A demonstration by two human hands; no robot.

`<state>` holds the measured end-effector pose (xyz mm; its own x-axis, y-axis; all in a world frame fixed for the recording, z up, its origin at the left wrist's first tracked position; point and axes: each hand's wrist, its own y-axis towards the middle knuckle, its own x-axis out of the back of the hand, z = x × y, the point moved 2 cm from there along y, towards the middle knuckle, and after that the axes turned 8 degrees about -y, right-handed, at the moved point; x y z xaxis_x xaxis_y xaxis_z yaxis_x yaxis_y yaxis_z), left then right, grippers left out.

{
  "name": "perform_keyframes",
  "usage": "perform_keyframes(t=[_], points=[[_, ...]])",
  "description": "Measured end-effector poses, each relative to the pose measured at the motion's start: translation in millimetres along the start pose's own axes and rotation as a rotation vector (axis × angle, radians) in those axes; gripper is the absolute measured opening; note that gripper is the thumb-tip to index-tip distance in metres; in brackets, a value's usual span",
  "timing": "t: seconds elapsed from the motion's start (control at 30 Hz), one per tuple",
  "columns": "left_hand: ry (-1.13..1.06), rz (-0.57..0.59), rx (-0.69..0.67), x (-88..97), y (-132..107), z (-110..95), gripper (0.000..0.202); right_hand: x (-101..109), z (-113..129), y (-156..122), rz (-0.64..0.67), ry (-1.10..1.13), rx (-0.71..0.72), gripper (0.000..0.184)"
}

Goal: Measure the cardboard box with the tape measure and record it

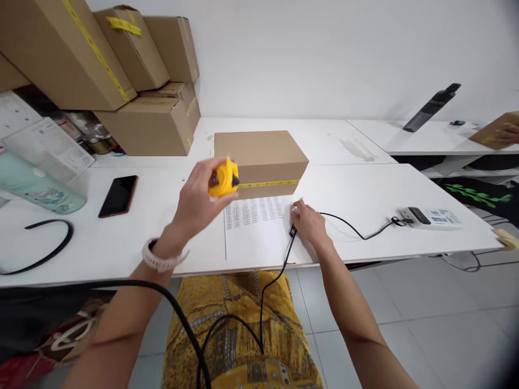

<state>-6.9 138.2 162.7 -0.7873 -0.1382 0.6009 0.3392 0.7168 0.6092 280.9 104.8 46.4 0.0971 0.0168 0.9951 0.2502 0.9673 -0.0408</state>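
Observation:
My left hand (198, 200) is closed round a yellow tape measure (223, 177), held above the white table (365, 200). Its yellow tape (270, 183) runs along the front face of a closed cardboard box (259, 156). My right hand (308, 220) rests on the table at the box's front right corner, fingers pinched at the tape's end. A printed paper sheet (255, 221) lies in front of the box, between my hands.
A black phone (118, 195) lies left. Stacked cardboard boxes (121, 65) fill the back left corner. A black cable (348, 227) leads to a small white device (430, 217) at right. Another person's hand (506, 133) holds a box far right.

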Motion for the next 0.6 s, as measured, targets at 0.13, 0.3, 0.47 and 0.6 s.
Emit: perform_keyframes(t=[0.13,0.3,0.47,0.6], points=[[0.085,0.085,-0.05,-16.4,59.2,15.1,0.06,3.4,0.4,-2.5,0.03,-0.024,-0.031,0.042],[0.18,0.191,-0.008,-46.5,94.7,37.9,0.054,5.5,-18.6,-15.9,0.041,0.006,-0.1,0.046],[0.205,0.183,-0.005,-57.1,104.9,51.6,0.047,-4.5,-66.3,-46.9,-0.066,0.224,-0.215,0.042],[0.186,0.047,-0.176,-53.1,60.4,33.2,0.047,-12.6,-100.9,-64.4,-0.172,0.978,-0.352,0.035]])
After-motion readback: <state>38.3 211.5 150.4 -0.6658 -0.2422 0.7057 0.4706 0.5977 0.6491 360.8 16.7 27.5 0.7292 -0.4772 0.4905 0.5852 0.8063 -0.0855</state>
